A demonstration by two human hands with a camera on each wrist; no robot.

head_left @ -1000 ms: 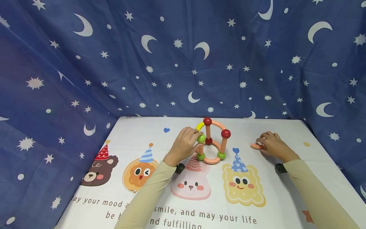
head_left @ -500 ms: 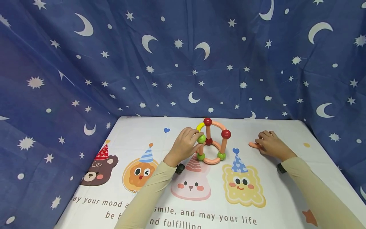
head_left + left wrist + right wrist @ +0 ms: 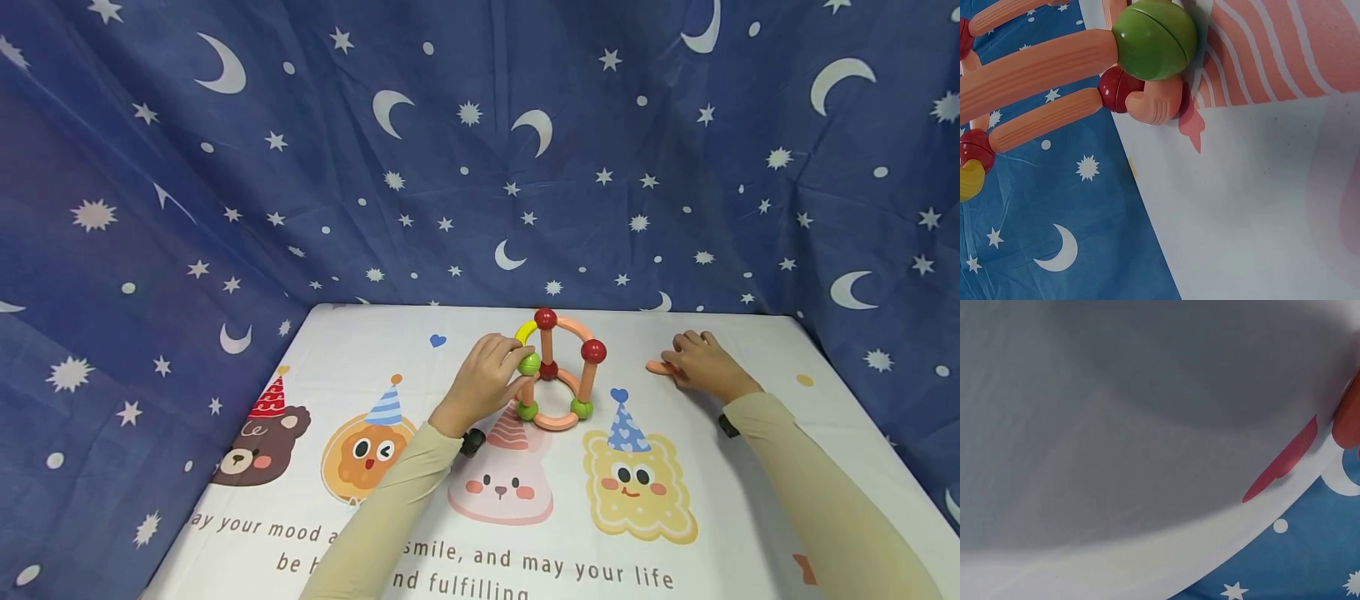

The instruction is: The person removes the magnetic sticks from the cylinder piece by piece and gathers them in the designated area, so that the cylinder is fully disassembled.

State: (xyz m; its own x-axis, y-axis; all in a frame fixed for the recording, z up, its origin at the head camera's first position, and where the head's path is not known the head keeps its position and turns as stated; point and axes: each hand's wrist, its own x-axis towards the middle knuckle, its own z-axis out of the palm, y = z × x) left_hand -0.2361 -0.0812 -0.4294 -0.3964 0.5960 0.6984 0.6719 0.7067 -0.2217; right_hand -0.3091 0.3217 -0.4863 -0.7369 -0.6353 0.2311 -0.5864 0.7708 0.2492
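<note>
A toy frame of orange rods (image 3: 587, 382) joined by red and green balls stands upright near the middle of the table in the head view. My left hand (image 3: 483, 379) grips its upper left corner, fingers and thumb about the green ball (image 3: 529, 364). From that ball a yellow curved piece (image 3: 527, 332) runs back to a red ball (image 3: 545, 317). To the right, my right hand (image 3: 705, 365) pinches a loose orange curved piece (image 3: 658, 367), low over the table. Part of this piece is hidden by the fingers. The left wrist view shows a green ball (image 3: 1155, 39) close up.
A white cloth (image 3: 397, 333) with printed cartoon figures and lettering covers the table. Behind and to the left hangs a blue curtain (image 3: 450, 217) with moons and stars. Both wrists wear small black cameras, the left one (image 3: 472, 442) lying just below the frame.
My right hand has shifted slightly left and away from me, carrying the orange curved piece toward the frame. The left hand and the toy frame have stayed in place.
</note>
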